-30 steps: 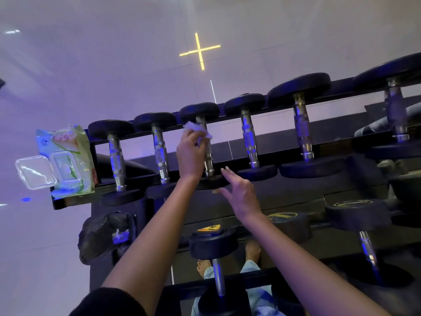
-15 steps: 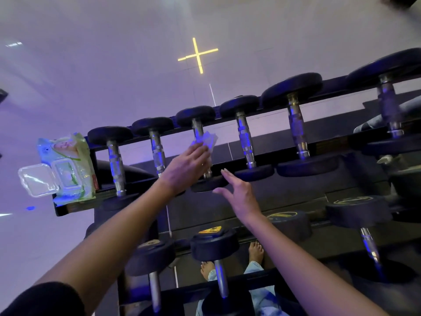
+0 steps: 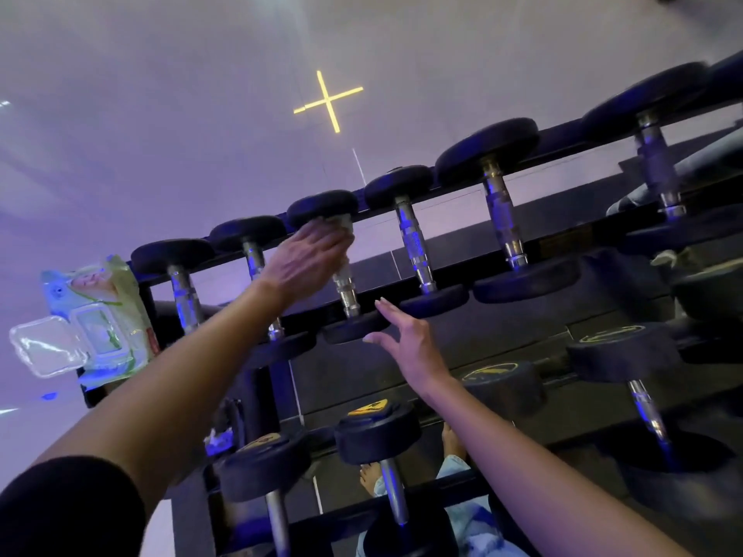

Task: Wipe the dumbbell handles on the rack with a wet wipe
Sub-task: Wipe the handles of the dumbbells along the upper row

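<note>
Step in hand: wiping the third handle (image 3: 347, 291) from the pack end of the rack's (image 3: 571, 239) top shelf.

Left hand (image 3: 305, 263) is at the far end of that handle, just under the back head. Its fingers bend over the wipe (image 3: 343, 225) and hold it against the metal. The hand is blurred, so how far the fingers wrap round is unclear. The near half of the handle shows bare below the hand.

Right hand (image 3: 406, 343) is just right of the handle's near end, fingers spread and straight, holding nothing. The thumb is close to the near head; I can't tell if it touches. The two hands are apart.

Pack (image 3: 100, 311) sits well left of the handle, past two more dumbbells, lid flipped open. The next handle (image 3: 414, 243) is just to the right, with bigger ones beyond it.

To do it well:
- Keep the wipe wrapped round the bar, not just on its top face.
- Drag it the full length, from the far collar to the near collar.
- Twist the wrist on the way so the underside gets covered.
- The knurled middle will likely snag or bunch the wipe, so use firm, even pressure.
- Steady the near head with the right hand if the dumbbell rolls.
- Keep the fingers out of the gap between head and rail.
</note>
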